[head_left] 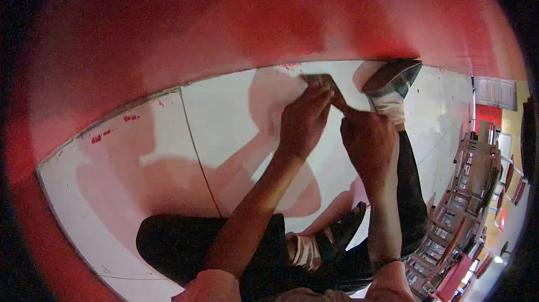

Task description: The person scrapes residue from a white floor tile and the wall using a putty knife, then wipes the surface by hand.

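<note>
A scraper with a flat dark blade (338,99) is held between both hands, low over the white floor (224,105). My right hand (368,139) is closed round its handle end, which the fingers hide. On the blade side, my left hand (306,119) has its fingers bent against the metal, near the broad edge. Just beyond that edge, small red paint marks (289,67) dot the floor close to the foot of the red wall (236,27).
My shod foot (393,80) rests against the wall base, right of the scraper. More red spots (101,136) mark the floor at left, by a tile joint (196,150). My folded leg (185,240) lies in front. Stacked chairs (463,190) stand at right.
</note>
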`<state>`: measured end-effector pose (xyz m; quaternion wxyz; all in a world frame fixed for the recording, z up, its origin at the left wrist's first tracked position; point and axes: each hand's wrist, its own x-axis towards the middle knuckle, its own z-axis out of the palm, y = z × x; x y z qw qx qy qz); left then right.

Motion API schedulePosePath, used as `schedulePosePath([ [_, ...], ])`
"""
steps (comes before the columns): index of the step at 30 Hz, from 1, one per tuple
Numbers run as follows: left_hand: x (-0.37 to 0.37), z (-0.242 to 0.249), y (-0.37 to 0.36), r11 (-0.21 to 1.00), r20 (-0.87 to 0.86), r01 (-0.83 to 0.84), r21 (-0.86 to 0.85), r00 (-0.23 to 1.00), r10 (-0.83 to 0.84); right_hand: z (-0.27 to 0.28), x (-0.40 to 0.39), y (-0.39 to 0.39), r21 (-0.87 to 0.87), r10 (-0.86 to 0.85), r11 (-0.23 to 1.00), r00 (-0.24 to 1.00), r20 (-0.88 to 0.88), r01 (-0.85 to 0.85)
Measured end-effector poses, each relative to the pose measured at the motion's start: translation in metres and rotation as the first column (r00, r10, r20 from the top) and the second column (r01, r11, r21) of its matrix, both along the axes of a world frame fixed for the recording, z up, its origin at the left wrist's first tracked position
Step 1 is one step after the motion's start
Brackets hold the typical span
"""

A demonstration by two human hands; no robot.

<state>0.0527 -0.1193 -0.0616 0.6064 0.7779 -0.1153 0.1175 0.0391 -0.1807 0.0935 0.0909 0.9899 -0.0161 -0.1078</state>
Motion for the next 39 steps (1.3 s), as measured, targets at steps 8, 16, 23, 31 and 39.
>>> schedulePosePath([
  [8,0.002,0.001,-0.002,1.0,-0.006,-0.014,0.013,1.0,0.014,-0.006,-0.002,-0.008,0.087,0.066,0.994,0.995,0.074,-0.073],
  [16,0.013,-0.004,0.0,0.999,0.017,-0.047,0.007,0.999,0.046,-0.006,-0.001,-0.001,0.035,0.092,0.995,0.991,0.1,-0.096],
  [23,0.003,0.003,-0.003,1.0,-0.037,-0.013,0.008,0.999,0.013,-0.001,0.001,-0.007,0.055,0.072,0.996,0.995,0.063,-0.076],
  [31,0.004,-0.003,-0.004,0.999,-0.038,-0.016,0.045,0.999,0.018,-0.007,-0.005,-0.008,0.036,0.125,0.991,0.989,0.073,-0.128],
  [39,0.001,0.0,-0.005,0.999,-0.02,-0.02,0.045,1.0,0.021,0.01,-0.004,0.001,-0.08,0.147,0.986,0.989,-0.029,-0.149],
])
